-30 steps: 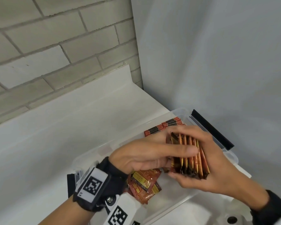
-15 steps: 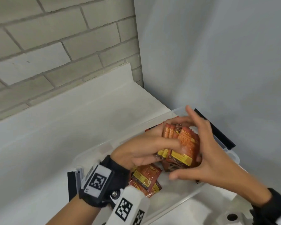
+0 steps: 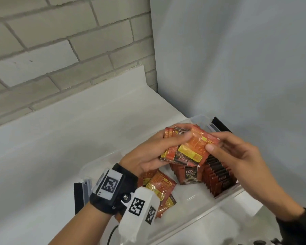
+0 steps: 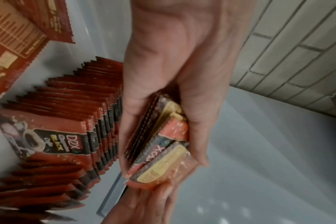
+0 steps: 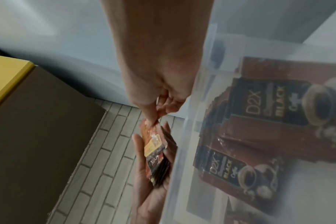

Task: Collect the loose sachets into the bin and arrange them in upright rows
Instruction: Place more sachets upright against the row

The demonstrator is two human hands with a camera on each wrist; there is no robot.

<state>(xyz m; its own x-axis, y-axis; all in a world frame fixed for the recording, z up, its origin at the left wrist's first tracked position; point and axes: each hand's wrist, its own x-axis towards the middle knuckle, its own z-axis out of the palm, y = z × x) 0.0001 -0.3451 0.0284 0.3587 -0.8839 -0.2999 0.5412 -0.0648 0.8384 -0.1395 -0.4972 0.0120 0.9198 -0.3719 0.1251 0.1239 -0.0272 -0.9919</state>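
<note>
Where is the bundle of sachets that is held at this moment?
In the head view the bundle of sachets is above the clear bin, gripped by the left hand, while the right hand pinches its top sachet.

A pale brick wall (image 3: 60, 50) ran along the left, its blocks painted a dull cream with darker mortar lines. It met a smooth grey-white wall (image 3: 237, 59) at a corner on the right. Below them lay a white countertop (image 3: 60, 138) with a low upstand (image 3: 88, 80) against the brick. The light was soft and even. Off to one side stood a brown cardboard box (image 5: 38, 128) — a yellow surface (image 5: 6, 72) beside it.
</note>
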